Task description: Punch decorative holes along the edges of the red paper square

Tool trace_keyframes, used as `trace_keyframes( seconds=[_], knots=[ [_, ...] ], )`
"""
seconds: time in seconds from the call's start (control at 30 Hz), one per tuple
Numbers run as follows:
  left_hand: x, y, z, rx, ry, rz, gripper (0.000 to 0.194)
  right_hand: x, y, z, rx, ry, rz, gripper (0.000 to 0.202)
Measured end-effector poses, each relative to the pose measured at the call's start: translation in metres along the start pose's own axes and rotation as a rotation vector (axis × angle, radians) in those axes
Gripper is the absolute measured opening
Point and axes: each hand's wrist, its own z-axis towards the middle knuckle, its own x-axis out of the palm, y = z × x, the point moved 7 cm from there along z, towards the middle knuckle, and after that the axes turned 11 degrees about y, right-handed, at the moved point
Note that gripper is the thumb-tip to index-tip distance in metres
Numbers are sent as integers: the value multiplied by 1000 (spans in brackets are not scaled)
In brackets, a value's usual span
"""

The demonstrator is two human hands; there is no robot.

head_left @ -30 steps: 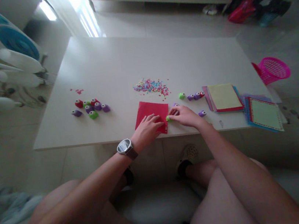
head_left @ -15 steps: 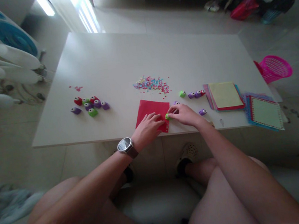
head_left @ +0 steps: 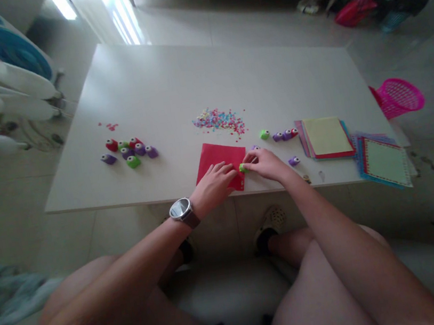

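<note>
Flat on a red paper sheet (head_left: 219, 154) lies my left hand (head_left: 216, 183), fingers stretched out, a watch on its wrist. My right hand (head_left: 264, 165) pinches a small green craft punch (head_left: 242, 168) at the sheet's right edge. Small punched marks show along that edge near the lower right corner. Partly behind my right hand is a purple punch (head_left: 255, 148). Another purple punch (head_left: 294, 161) lies to its right. Beyond them sit a green punch (head_left: 264, 134) and a short row of purple and red punches (head_left: 286, 135).
A heap of coloured confetti (head_left: 221, 121) lies beyond the sheet. Several more punches (head_left: 131, 152) and a few red paper bits (head_left: 112, 126) are at the left. Stacked paper (head_left: 328, 136) and patterned-edge sheets (head_left: 385, 161) lie right. A pink basket (head_left: 400, 96) stands past the table (head_left: 173, 77).
The view has shifted very slightly. Both hands keep nearly the same places, with the green punch still at the sheet's right edge.
</note>
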Motion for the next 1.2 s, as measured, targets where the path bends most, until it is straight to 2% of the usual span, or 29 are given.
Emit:
trace_keyframes(
  seconds=[0.13, 0.2, 0.43, 0.67, 0.93, 1.07, 1.2],
  knots=[
    [3, 3, 1, -15, 1, -6, 70, 1, -3, 4, 49, -56, -14, 6],
    [3, 2, 1, 1, 11, -1, 76, 1, -2, 5, 83, -68, -28, 6],
    [-2, 0, 2, -10, 36, 23, 71, -4, 9, 5, 243, -36, -188, 4],
    [-1, 0, 4, -34, 47, 18, 70, -5, 17, 6, 304, -12, -262, 3],
    [0, 2, 4, -22, 30, 13, 72, -5, 26, 4, 274, -33, -303, 7],
    [-2, 2, 3, -6, 24, 8, 78, -7, 17, 1, 239, 27, -176, 3],
    [-4, 4, 3, -11, 29, -21, 84, -14, 7, -3, 173, 14, -62, 2]
  ],
)
